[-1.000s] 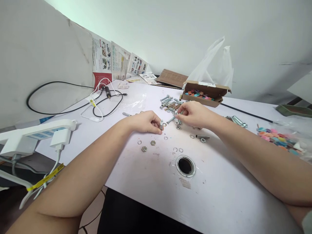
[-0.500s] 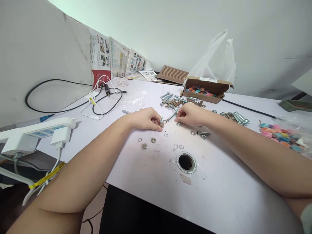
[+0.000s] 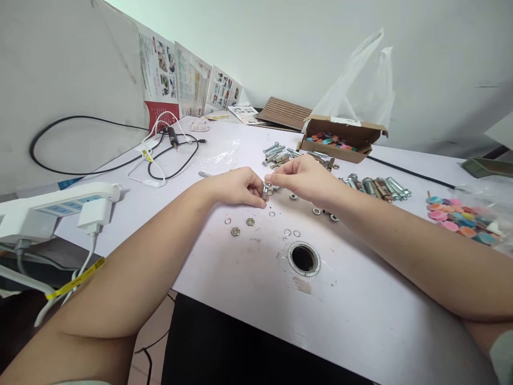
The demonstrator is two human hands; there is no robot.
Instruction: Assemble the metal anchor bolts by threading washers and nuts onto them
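My left hand (image 3: 242, 187) is closed in a pinch on a short silver bolt (image 3: 265, 193), held upright just above the white table. At the bolt's top end, my right hand (image 3: 300, 174) pinches a small metal piece that looks like a washer (image 3: 267, 184). The right fingers partly cover it, so whether it sits around the bolt I cannot tell. Below the hands lie two hex nuts, one hex nut (image 3: 250, 222) nearer the bolt, and a thin split ring (image 3: 272, 214). Flat washers (image 3: 287, 232) lie closer to a round hole (image 3: 304, 259) in the table.
Behind my right hand spreads a pile of bolts and sleeves (image 3: 276, 152), with more anchor bolts (image 3: 377, 187) to the right. A cardboard box (image 3: 340, 152) holds colourful pieces. Loose coloured discs (image 3: 452, 214) lie far right. Cables (image 3: 156, 176) and a power strip (image 3: 80, 206) occupy the left.
My right hand has moved left and slightly up from the table to the top of the bolt. My left hand keeps its pinch on the bolt. The view has shifted slightly.
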